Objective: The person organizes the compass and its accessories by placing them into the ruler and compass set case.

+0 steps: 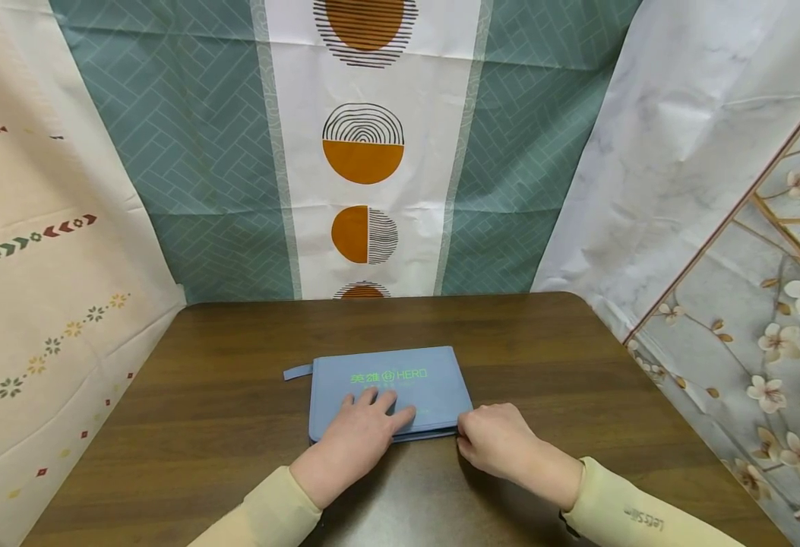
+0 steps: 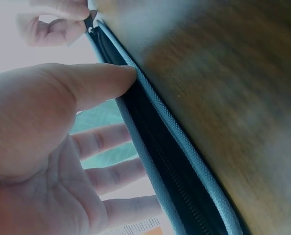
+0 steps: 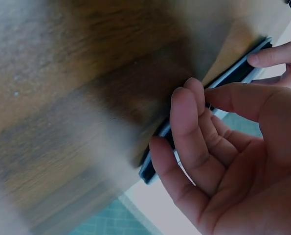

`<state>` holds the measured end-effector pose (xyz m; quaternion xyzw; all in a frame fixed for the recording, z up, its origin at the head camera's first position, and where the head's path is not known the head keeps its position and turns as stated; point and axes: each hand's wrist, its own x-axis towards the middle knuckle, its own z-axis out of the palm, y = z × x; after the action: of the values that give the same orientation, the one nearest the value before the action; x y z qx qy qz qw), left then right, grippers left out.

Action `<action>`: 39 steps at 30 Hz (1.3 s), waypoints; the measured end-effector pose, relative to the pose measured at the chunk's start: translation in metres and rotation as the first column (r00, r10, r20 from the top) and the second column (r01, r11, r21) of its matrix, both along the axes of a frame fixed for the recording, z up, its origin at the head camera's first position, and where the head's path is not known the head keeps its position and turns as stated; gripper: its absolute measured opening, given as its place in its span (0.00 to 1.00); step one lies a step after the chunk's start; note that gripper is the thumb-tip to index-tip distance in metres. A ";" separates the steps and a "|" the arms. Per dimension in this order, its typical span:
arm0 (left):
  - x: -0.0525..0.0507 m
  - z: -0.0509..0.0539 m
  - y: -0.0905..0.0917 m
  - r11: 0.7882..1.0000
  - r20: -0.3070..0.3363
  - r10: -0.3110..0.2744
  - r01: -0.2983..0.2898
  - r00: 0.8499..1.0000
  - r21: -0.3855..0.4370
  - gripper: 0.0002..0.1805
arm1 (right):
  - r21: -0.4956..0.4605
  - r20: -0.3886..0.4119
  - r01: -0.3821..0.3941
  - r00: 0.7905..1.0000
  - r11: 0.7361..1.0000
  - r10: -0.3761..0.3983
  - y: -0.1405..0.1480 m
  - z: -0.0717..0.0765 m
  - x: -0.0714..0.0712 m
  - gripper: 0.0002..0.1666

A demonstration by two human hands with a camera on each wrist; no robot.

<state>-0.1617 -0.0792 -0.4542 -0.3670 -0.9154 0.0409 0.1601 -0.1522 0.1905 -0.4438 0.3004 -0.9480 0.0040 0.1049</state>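
Observation:
A blue zippered case [image 1: 434, 376] with green lettering lies flat on the brown table, its strap sticking out at the left. My left hand [image 1: 360, 431] rests on top of it, fingers spread. The left wrist view shows the left thumb [image 2: 103, 81] touching the near edge, where the zipper [image 2: 179, 188] gapes along a dark slot. At the near right corner, my right hand [image 1: 498, 441] has its fingers curled and pinches the small zipper pull [image 2: 90, 22]. From the right wrist, the right fingertips [image 3: 187, 105] mostly hide that pull.
The wooden table [image 1: 235, 327] extends around the case on all sides. Behind it hangs a green and white patterned cloth [image 1: 365, 83]. A cream cloth [image 1: 44, 266] hangs at the left, and a floral one [image 1: 769, 342] at the right.

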 end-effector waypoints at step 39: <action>0.002 0.017 -0.005 0.984 0.351 -0.176 0.175 0.920 0.035 0.41 | -0.053 0.069 0.285 0.957 0.957 -0.282 0.009 -0.010 -0.093 0.27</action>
<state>-0.1595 -0.0841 -0.4370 -0.4485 -0.8928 -0.0415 -0.0032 -0.2449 0.1991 -0.4543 0.1576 -0.9835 0.0278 0.0849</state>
